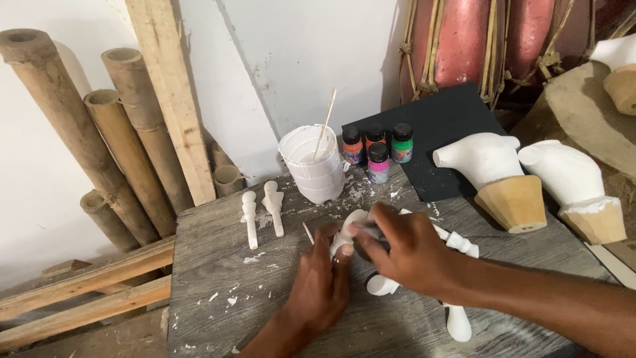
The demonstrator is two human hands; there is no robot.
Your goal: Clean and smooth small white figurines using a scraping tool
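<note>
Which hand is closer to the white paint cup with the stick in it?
Left. The left hand lies almost straight below the white cup, gripping a white carved piece. The right hand sits farther off to the cup's lower right, on that same piece.

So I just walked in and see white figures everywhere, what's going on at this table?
A person is working on a small white figure at a grey wooden table. The left hand steadies it while the right hand presses a small dark item against it; what that is can't be told. Two white pegs, a white cup and paint bottles stand behind.
</note>
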